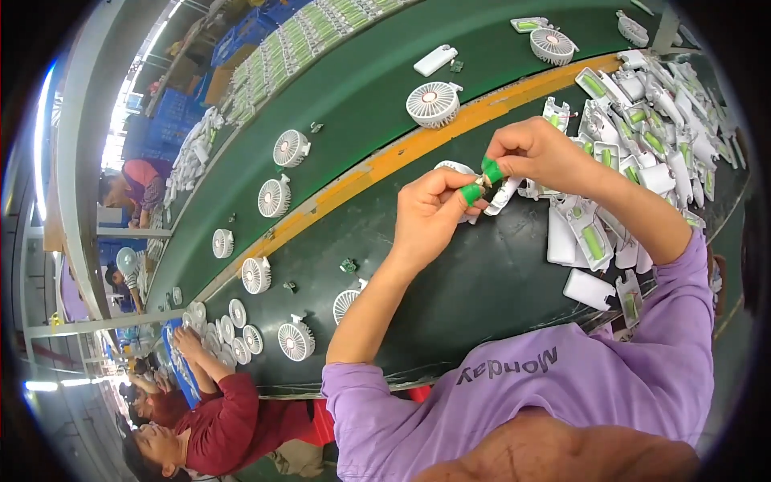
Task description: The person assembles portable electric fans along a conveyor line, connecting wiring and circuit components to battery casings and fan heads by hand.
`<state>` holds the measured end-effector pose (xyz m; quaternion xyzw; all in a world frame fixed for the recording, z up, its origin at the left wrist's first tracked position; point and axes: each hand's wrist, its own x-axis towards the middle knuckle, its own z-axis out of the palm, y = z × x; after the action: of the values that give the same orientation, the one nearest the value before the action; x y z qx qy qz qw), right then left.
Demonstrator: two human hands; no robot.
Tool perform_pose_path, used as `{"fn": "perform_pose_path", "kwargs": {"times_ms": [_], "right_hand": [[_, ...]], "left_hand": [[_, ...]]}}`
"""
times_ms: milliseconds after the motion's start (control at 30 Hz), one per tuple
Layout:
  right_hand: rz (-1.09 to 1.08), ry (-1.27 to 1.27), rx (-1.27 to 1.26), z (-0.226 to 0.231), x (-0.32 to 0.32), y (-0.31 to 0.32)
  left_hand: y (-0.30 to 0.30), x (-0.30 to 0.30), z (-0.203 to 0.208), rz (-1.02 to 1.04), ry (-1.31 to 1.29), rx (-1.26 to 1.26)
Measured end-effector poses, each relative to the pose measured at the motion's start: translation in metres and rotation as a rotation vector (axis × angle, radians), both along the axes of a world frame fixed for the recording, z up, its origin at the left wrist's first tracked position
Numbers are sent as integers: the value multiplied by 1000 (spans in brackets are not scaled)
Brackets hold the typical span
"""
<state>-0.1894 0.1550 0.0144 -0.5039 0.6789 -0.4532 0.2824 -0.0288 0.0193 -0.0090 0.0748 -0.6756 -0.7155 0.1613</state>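
Landmark for these notes: the yellow rail along the green belt. Both bare hands work on its near side, close to the rail. Left hand: thumb and forefinger pressed together, pinching a small part, too small to identify. Right hand: thumb and forefinger pinching the same part from the other side, so the fingertips of both hands nearly meet at it. Green wraps cover a digit on each hand. An open white casing lies just below the fingers, near side of the rail. Toward the rail's right end, near side, a heap of white casings, many with green cells showing. Far side, on the belt: several white fan heads, one right against the rail. More fan heads on the near side toward the rail's left end, one well back from it, with a small green circuit board between hands and rail end. Round white covers cluster near the rail's left end, beside a co-worker in a dark red top.
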Motion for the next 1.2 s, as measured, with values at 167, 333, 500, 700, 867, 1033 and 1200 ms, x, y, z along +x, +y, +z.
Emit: {"fn": "perform_pose_path", "kwargs": {"times_ms": [167,333,500,700,867,1033,1200], "right_hand": [[27,141,-51,-11,0,0],[53,270,-164,-18,-2,0],[59,381,-214,-21,-6,-5],[42,82,-80,-18,-44,-25],[-232,338,-147,-3,-87,5],[-204,496,322,-9,-100,56],[-371,959,196,-29,-120,67]], "left_hand": [[0,0,-11,26,-64,-83],[1,-5,-14,30,-75,-82],[-4,-11,-16,16,-75,-84],[-39,-53,-12,22,-179,67],[-93,-91,-5,267,0,189],[-159,-114,-21,567,-90,-872],[-216,-82,-66,545,-357,-1845]]}}
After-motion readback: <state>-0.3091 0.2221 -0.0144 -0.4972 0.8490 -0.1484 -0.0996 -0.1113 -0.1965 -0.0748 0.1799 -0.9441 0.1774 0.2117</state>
